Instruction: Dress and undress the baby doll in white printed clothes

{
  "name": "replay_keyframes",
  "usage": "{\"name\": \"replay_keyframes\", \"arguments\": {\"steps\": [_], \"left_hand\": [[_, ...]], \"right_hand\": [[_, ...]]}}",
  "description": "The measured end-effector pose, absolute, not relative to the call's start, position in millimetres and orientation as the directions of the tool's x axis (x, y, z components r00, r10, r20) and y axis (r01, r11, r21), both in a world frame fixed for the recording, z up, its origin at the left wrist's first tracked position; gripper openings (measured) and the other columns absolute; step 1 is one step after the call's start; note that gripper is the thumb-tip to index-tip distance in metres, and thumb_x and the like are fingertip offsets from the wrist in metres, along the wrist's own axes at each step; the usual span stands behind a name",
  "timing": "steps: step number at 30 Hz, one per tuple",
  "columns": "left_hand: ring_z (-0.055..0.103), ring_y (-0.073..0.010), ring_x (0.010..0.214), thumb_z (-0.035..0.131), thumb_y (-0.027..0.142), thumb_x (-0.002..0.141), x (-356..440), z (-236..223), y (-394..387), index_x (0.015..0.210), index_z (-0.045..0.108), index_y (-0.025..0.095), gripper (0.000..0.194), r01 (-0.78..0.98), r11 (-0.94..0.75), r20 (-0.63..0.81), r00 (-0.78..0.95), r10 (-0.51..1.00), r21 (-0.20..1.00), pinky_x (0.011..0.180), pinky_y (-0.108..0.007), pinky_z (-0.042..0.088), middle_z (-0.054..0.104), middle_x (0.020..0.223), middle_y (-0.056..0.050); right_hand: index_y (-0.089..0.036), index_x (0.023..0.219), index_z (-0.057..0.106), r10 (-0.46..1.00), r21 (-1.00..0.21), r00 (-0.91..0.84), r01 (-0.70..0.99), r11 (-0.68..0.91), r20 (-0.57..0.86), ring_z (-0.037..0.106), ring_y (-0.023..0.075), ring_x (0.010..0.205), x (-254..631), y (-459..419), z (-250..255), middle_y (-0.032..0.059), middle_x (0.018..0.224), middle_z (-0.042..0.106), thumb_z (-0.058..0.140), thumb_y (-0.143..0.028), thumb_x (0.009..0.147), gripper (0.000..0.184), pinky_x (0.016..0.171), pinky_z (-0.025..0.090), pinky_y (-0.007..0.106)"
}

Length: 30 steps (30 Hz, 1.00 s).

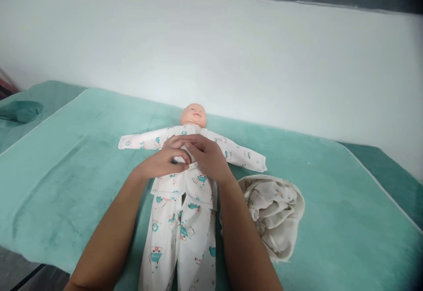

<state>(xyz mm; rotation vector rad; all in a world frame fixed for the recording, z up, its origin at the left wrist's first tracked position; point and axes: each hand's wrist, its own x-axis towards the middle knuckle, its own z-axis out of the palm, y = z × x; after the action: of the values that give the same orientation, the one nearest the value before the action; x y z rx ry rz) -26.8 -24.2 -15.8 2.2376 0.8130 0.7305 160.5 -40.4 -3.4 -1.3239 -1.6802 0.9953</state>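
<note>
A baby doll (193, 115) lies on its back, its head toward the wall, dressed in a white printed shirt (244, 153) and matching trousers (194, 247). The sleeves are spread out to both sides. My left hand (163, 161) is at the front of the shirt, thumb and forefinger closed at its front edge. From the other side, my right hand (208, 156) reaches over the doll's chest with bent fingers on the same cloth. The fingers of both hands meet and overlap there, so the exact grip is partly hidden. Below them the shirt's front hangs slightly parted.
A crumpled white printed cloth (274, 211) lies right of the doll, partly behind my right forearm. Under everything is a green padded cover (82, 172) on a table. A white wall (211, 53) stands behind. A hole (20, 112) shows in the table at the left.
</note>
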Motion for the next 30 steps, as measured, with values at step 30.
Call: {"name": "replay_keyframes", "arguments": {"steps": [30], "left_hand": [[0.016, -0.0322, 0.156, 0.076, 0.043, 0.083, -38, -18, -19, 0.091, 0.077, 0.025, 0.02, 0.299, -0.407, 0.106, 0.68, 0.725, 0.863, 0.115, -0.048, 0.042, 0.041, 0.16, -0.003]], "right_hand": [[-0.027, 0.126, 0.069, 0.852, -0.945, -0.523, 0.291, 0.149, -0.027, 0.044, 0.0115, 0.056, 184, -45, 14, -0.0017, 0.07, 0.061, 0.058, -0.044, 0.094, 0.037, 0.052, 0.034, 0.026]]}}
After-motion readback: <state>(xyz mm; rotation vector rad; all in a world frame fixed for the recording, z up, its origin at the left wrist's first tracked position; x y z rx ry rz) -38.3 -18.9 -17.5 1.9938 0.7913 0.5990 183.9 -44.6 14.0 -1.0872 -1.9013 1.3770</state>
